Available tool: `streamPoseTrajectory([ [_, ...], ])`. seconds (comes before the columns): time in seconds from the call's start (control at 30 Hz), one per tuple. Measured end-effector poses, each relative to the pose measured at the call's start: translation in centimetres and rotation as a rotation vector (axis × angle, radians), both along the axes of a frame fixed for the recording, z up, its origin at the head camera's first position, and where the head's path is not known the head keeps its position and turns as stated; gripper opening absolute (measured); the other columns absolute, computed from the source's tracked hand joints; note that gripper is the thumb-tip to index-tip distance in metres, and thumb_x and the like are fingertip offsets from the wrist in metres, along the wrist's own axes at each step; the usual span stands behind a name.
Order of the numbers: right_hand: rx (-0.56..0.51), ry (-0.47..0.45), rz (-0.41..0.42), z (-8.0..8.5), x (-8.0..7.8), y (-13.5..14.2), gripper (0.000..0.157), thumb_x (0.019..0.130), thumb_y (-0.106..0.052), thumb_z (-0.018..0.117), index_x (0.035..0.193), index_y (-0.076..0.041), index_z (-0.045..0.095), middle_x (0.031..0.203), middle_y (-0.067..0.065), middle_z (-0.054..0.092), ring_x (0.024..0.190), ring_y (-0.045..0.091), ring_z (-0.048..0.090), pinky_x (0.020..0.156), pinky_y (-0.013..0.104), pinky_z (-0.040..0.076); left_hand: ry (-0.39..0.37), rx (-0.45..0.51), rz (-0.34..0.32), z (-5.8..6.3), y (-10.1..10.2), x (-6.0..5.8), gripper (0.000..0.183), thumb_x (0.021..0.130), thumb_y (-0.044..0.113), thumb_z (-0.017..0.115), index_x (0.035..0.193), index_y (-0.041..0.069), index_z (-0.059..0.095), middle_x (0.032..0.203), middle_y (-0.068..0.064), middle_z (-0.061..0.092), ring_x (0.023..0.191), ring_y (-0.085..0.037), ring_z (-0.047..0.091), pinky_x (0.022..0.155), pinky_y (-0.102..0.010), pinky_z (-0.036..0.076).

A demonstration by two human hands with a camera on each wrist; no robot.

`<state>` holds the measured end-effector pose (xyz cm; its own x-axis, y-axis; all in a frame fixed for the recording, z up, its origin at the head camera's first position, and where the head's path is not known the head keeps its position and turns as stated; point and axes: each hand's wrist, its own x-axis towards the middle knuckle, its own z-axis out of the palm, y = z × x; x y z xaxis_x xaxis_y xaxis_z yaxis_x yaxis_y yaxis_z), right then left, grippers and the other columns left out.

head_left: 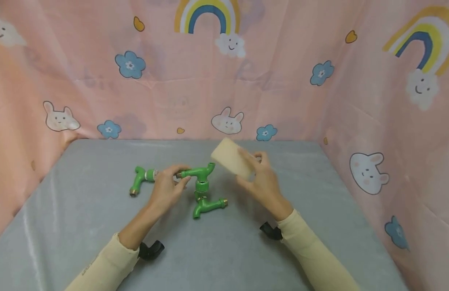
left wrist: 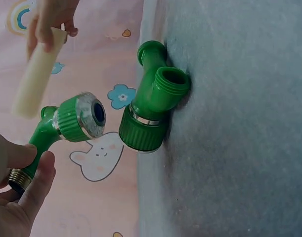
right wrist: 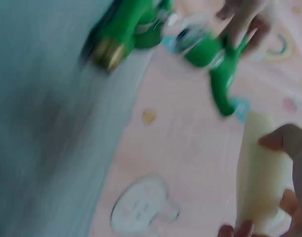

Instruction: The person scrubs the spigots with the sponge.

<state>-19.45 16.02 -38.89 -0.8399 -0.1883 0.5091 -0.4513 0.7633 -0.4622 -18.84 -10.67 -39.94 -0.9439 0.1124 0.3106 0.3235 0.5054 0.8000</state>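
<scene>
My left hand (head_left: 176,180) pinches the brass threaded end of a green plastic tap fitting (head_left: 199,174) and holds it just above the grey table (head_left: 82,226). In the left wrist view the fingers (left wrist: 34,170) grip that end, and the fitting (left wrist: 66,123) has a clear ribbed collar. My right hand (head_left: 260,176) grips a beige sponge block (head_left: 231,158) close to the fitting's right end. The sponge (left wrist: 34,74) hangs beside the fitting. The right wrist view is blurred, showing the sponge (right wrist: 262,173) and the held fitting (right wrist: 215,54).
A second green fitting (head_left: 209,206) with a brass end lies on the table right below the held one, also in the left wrist view (left wrist: 153,106). A third green fitting (head_left: 140,180) lies to the left. Pink patterned cloth walls (head_left: 392,121) enclose the table.
</scene>
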Motion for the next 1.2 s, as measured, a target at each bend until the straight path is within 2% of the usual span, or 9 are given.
streamPoseTrajectory([
  [0.13,0.041,-0.025,0.108,0.1,0.3,-0.4,0.07,0.082,-0.024,0.078,0.147,-0.02,0.054,0.119,0.02,0.051,0.071,0.023,0.057,0.055,0.027,0.047,0.034,-0.01,-0.015,0.2,0.0,0.2,0.025,0.092,0.0,0.07,0.117,0.002,0.069,0.102,-0.018,0.07,0.07,-0.032,0.074,0.055,-0.021,0.056],
  [0.33,0.022,-0.037,-0.069,0.3,-0.4,0.8,0.069,0.082,-0.019,0.08,0.147,-0.018,0.055,0.119,0.019,0.048,0.076,0.026,0.052,0.057,0.03,0.041,0.079,-0.058,-0.026,0.4,0.3,0.3,0.026,0.091,0.0,0.071,0.116,0.003,0.069,0.107,-0.017,0.071,0.074,-0.027,0.071,0.059,-0.021,0.057],
  [0.5,0.035,-0.089,0.097,0.6,0.3,0.2,0.071,0.083,-0.026,0.08,0.148,-0.02,0.053,0.119,0.019,0.05,0.075,0.023,0.053,0.057,0.027,0.043,0.115,-0.084,-0.034,0.5,0.3,0.5,0.025,0.091,0.0,0.071,0.116,0.004,0.07,0.113,-0.015,0.072,0.077,-0.022,0.068,0.06,-0.023,0.057],
  [0.57,0.061,-0.125,0.112,0.5,0.3,-0.1,0.072,0.084,-0.029,0.079,0.15,-0.022,0.051,0.12,0.02,0.05,0.074,0.022,0.055,0.056,0.027,0.045,0.122,-0.08,-0.033,0.6,0.3,0.6,0.024,0.092,0.001,0.071,0.116,0.004,0.07,0.112,-0.014,0.072,0.078,-0.022,0.068,0.061,-0.023,0.057],
  [0.7,0.074,-0.116,-0.039,0.3,-0.2,0.4,0.071,0.083,-0.022,0.079,0.149,-0.02,0.052,0.124,0.021,0.049,0.079,0.027,0.058,0.058,0.032,0.049,0.095,-0.059,-0.031,0.5,0.2,0.5,0.025,0.092,0.003,0.071,0.117,0.004,0.07,0.111,-0.015,0.072,0.075,-0.022,0.069,0.061,-0.022,0.056],
  [0.77,0.051,-0.082,-0.072,0.3,-0.3,0.7,0.071,0.081,-0.018,0.08,0.147,-0.019,0.054,0.124,0.02,0.049,0.082,0.029,0.057,0.061,0.034,0.049,0.067,-0.041,-0.035,0.4,0.2,0.5,0.026,0.092,0.003,0.071,0.118,0.003,0.07,0.111,-0.017,0.073,0.071,-0.024,0.07,0.058,-0.022,0.056],
  [0.97,0.046,-0.058,0.133,0.2,0.2,0.2,0.071,0.083,-0.021,0.079,0.149,-0.021,0.052,0.121,0.021,0.051,0.082,0.031,0.06,0.062,0.032,0.051,0.015,0.036,-0.049,0.5,0.0,0.4,0.025,0.092,0.003,0.071,0.118,0.001,0.07,0.108,-0.021,0.073,0.069,-0.033,0.072,0.056,-0.022,0.056],
  [1.07,0.056,-0.082,0.093,-0.2,-0.2,0.3,0.072,0.084,-0.019,0.079,0.15,-0.02,0.051,0.122,0.022,0.05,0.083,0.029,0.059,0.061,0.031,0.049,-0.017,0.075,-0.057,0.5,-0.2,0.3,0.023,0.094,0.005,0.07,0.116,0.001,0.07,0.102,-0.023,0.074,0.075,-0.036,0.073,0.059,-0.023,0.058],
  [1.2,-0.015,-0.088,0.006,-0.4,-0.5,0.9,0.072,0.084,-0.017,0.08,0.15,-0.02,0.051,0.126,0.02,0.048,0.08,0.027,0.054,0.062,0.032,0.045,-0.061,0.102,-0.06,0.4,-0.4,0.0,0.021,0.096,0.009,0.068,0.115,-0.001,0.069,0.094,-0.023,0.075,0.08,-0.037,0.073,0.064,-0.026,0.061],
])
